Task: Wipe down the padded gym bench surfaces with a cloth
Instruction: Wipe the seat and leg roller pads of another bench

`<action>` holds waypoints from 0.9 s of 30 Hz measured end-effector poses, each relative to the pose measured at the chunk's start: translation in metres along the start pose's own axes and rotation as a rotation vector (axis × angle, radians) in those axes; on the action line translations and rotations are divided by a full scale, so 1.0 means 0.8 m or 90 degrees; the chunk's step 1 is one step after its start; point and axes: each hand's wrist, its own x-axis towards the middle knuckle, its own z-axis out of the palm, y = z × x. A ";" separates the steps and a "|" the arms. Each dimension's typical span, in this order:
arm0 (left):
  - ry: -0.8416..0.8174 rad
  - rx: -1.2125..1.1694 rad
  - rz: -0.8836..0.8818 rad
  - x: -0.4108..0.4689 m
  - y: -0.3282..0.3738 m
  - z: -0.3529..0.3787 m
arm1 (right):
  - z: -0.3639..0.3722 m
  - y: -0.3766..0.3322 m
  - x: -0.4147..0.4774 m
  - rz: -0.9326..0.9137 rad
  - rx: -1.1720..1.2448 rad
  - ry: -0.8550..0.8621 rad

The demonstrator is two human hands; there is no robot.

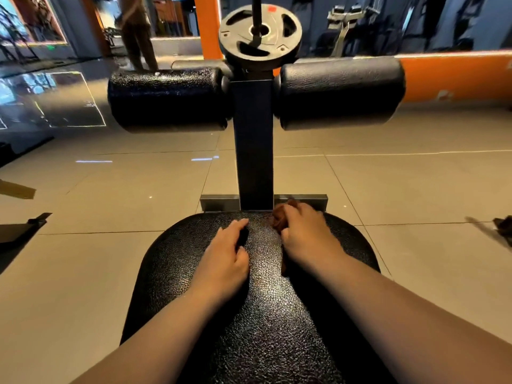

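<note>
Both forearms reach in from the bottom edge over the black textured bench pad (266, 300). On the pad the left hand (225, 254) rests palm down, its fingers loosely curled and gripping nothing. Near the pad's far edge the right hand (303, 234) is closed around a bunched brown cloth (279, 218), which presses on the pad and pokes out past the knuckles. Beyond the pad, a dark post (253, 139) rises from a grey bracket (219, 203). Two black rollers stick out from it, one left (166, 99) and one right (342, 92), under a weight plate (260, 34). Beige floor tiles (110, 195) surround the bench.
</note>
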 end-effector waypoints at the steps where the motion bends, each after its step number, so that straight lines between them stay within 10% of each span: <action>1: 0.005 -0.003 0.003 -0.001 0.001 0.000 | -0.006 0.016 0.004 0.035 0.002 0.029; 5: 0.021 0.033 -0.010 -0.002 0.013 0.002 | -0.006 0.034 -0.002 0.121 0.030 0.098; 10: 0.024 0.048 0.006 -0.005 0.010 0.000 | 0.012 0.025 -0.060 -0.112 0.038 -0.023; 16: 0.006 0.086 0.091 -0.019 0.010 0.004 | -0.032 0.083 -0.054 0.051 0.119 0.118; 22: 0.000 0.073 0.102 -0.030 0.010 0.002 | -0.026 0.074 -0.131 -0.166 0.054 -0.077; 27: -0.022 0.100 0.097 -0.053 0.008 0.000 | -0.017 0.085 -0.105 -0.012 0.056 0.052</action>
